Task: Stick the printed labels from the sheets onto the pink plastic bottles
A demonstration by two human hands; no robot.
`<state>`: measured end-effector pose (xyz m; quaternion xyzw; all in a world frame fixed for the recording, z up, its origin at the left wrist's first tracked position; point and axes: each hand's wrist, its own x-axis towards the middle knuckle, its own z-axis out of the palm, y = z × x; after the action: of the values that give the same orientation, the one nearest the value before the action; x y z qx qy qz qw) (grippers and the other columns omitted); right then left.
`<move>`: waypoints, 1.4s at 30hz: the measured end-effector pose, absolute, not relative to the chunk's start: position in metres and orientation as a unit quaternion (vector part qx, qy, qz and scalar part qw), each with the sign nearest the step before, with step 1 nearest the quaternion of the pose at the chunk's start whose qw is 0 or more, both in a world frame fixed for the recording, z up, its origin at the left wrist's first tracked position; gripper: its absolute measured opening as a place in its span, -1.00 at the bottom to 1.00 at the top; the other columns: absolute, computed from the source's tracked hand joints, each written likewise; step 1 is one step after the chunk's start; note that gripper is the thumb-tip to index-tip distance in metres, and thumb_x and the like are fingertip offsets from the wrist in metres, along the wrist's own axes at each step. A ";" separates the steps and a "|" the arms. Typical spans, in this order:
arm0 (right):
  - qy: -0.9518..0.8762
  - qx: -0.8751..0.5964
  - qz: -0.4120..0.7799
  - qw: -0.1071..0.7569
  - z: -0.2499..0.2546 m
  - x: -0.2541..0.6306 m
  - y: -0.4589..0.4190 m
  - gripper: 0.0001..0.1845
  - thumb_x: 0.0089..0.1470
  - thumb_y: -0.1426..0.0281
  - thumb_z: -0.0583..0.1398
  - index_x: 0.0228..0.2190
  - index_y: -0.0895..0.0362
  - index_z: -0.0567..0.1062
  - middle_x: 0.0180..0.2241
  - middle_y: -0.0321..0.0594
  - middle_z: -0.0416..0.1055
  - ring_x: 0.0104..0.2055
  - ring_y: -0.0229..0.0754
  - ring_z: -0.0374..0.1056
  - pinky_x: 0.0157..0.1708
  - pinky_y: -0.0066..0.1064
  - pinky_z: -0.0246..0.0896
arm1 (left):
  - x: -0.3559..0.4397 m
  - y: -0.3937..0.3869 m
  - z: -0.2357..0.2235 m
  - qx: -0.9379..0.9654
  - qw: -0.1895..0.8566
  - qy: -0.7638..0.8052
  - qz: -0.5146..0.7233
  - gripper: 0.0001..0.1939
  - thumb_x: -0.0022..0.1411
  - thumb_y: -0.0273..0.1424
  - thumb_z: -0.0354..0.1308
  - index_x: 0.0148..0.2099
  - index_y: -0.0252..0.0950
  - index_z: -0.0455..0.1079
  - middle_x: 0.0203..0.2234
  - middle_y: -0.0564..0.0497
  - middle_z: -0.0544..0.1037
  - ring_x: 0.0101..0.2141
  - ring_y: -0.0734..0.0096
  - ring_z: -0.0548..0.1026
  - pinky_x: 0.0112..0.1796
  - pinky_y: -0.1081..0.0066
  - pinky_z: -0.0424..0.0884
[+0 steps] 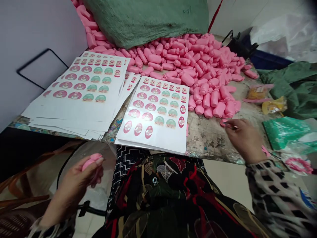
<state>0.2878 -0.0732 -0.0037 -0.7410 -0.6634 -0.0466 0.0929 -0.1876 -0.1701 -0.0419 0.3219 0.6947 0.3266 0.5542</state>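
Observation:
Below the table's front edge at left, my left hand is closed around a small pink plastic bottle, mostly covered by the fingers. Over the right part of the table is my right hand, its fingers pinched together. A small thin dark-and-shiny thing shows at its fingertips, too small to name. Just beyond them lies a small pink piece. Between the hands, a stack of sticker sheets lies at the front edge, with pink, green and red labels on the top sheet. Several gaps show where labels are absent.
A larger pile of sticker sheets lies left. Behind is a heap of pink bottles under a green sack. At right are a green packet, small plastic bags and a pink ring-shaped bundle. A bin bag hangs below.

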 end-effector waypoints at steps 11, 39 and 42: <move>-0.716 -0.694 -0.045 0.060 -0.031 0.365 -0.064 -0.69 -0.12 0.43 0.23 -0.26 -0.09 0.50 -0.28 -0.13 0.40 -0.53 -0.16 0.17 -0.54 -0.32 -0.21 | -0.197 -0.162 -0.046 0.528 0.369 0.744 0.179 -0.48 0.11 -0.04 0.09 0.04 -0.20 0.38 -0.07 -0.07 0.53 -0.04 0.07 0.45 -0.03 0.14 0.35; -0.773 -0.498 0.335 0.206 -0.012 0.114 -0.068 -0.75 0.19 0.29 0.03 -0.22 0.09 0.46 -0.25 -0.20 0.39 -0.18 -0.19 0.31 -0.16 -0.34 0.17 | -0.092 -0.134 -0.015 0.718 0.343 0.555 0.241 -0.81 0.22 -0.30 0.06 -0.14 -0.25 0.35 -0.26 0.03 0.49 -0.24 0.37 0.45 -0.21 0.35 0.37; -0.809 -0.527 0.203 0.163 -0.022 0.103 -0.061 -0.75 0.20 0.31 0.02 -0.20 0.09 0.44 -0.26 -0.19 0.38 -0.20 -0.17 0.31 -0.23 -0.36 0.15 | -0.094 -0.131 -0.021 0.764 0.228 0.561 0.223 -0.74 0.25 -0.36 0.01 -0.02 -0.24 0.32 0.07 -0.10 0.35 0.03 0.24 0.35 -0.03 0.23 0.31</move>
<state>0.1033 -0.0614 -0.0217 -0.5273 -0.8086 0.2034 0.1632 -0.0936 -0.1308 -0.0211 0.7642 0.5608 0.2226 0.2281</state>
